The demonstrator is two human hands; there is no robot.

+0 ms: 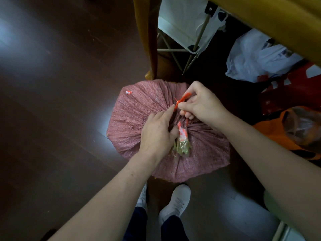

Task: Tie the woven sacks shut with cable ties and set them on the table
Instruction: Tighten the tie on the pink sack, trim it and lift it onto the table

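The right hand's [201, 103] fingers pinch the orange cable tie [181, 100] at the neck's 12 o'clock; the left hand [156, 134] grips the gathered sack [135, 122]. Should that grip loosen, the tie could slip off.

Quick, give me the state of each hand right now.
Left hand: grips the gathered neck of the pink woven sack.
Right hand: pinches the orange plastic cable tie.

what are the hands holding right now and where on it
The right hand pinches the orange cable tie at its loop. The left hand grips the woven sack by its gathered neck.
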